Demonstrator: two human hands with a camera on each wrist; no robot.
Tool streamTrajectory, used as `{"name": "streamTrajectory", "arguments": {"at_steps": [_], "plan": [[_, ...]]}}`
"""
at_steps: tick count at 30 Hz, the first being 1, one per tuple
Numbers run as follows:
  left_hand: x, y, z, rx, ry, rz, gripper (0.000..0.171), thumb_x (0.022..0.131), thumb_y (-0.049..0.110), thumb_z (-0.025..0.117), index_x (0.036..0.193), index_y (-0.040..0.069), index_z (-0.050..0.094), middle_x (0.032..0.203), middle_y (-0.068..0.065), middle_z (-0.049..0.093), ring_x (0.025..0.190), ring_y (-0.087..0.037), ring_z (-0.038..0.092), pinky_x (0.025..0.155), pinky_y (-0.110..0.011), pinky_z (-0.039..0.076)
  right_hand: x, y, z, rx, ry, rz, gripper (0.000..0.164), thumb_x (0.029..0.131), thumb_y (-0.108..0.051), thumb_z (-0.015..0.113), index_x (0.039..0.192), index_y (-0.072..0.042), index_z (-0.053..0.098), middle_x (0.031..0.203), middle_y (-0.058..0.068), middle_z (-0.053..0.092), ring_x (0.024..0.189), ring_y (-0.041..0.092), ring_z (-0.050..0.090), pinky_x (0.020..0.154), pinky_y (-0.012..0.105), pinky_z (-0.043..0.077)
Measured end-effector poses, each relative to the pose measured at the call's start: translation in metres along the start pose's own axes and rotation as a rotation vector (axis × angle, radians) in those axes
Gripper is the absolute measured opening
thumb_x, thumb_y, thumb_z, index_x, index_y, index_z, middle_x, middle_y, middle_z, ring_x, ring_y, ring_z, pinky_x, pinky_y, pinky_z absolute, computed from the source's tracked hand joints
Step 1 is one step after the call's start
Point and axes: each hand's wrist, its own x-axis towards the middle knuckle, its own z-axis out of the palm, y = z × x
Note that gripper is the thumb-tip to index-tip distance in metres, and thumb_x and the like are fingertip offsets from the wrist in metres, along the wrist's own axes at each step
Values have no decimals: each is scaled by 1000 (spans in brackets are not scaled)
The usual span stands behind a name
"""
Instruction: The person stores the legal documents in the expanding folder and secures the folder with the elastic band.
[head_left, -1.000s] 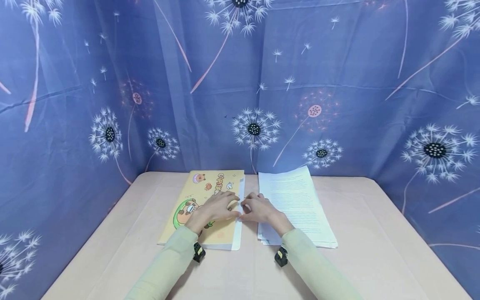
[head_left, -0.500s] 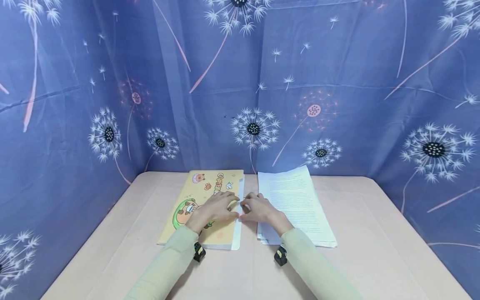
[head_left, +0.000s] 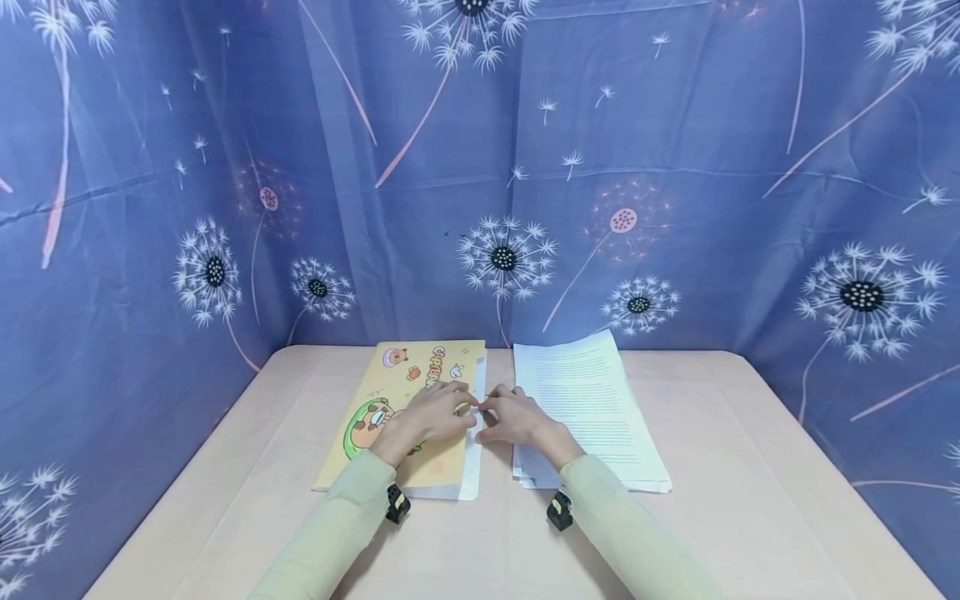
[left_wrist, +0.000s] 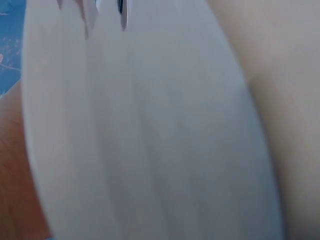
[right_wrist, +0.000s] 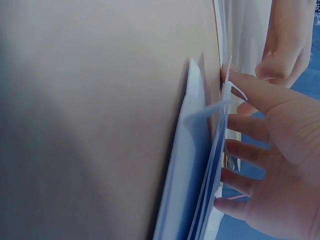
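A yellow folder (head_left: 442, 471) with cartoon capybaras and lettering lies on the left of the table, its white inner sheets (head_left: 470, 483) showing along the right edge. My left hand (head_left: 431, 412) lies over the cover, thumb and fingers bent at that edge, gripping the folder's leaves. From the right, my right hand (head_left: 517, 417) meets it, thumb and index finger pinching at the same edge. The two index fingertips almost meet. A lifted white leaf (left_wrist: 150, 125) fills the left wrist view and hides the left fingertips. In the right wrist view, the right thumb (right_wrist: 255, 92) reaches the leaves' edge.
A stack of printed paper sheets (head_left: 585, 392) lies right of the folder, partly under my right forearm, its sheets slightly uneven. The pale tablecloth (head_left: 517, 542) shows in front. Blue dandelion-print curtains (head_left: 420, 275) stand behind the table and along its sides.
The left thumb has shifted slightly up along the folder's edge, and the cover's right edge bows up a little more. The paper stack stays put; the whole view drifts slightly left.
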Motion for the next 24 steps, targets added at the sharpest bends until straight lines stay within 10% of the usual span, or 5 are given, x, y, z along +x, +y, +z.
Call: {"name": "streamTrajectory", "arguments": {"at_steps": [24], "plan": [[-10, -2, -19, -162, 116, -84, 69, 86, 42, 61, 149, 22, 45, 157, -3, 41, 140, -32, 44, 101, -61, 44, -1, -1, 0, 6, -6, 7, 64, 79, -49, 78, 132, -17, 65, 134, 6, 54, 114, 31, 51, 98, 47, 44]]}}
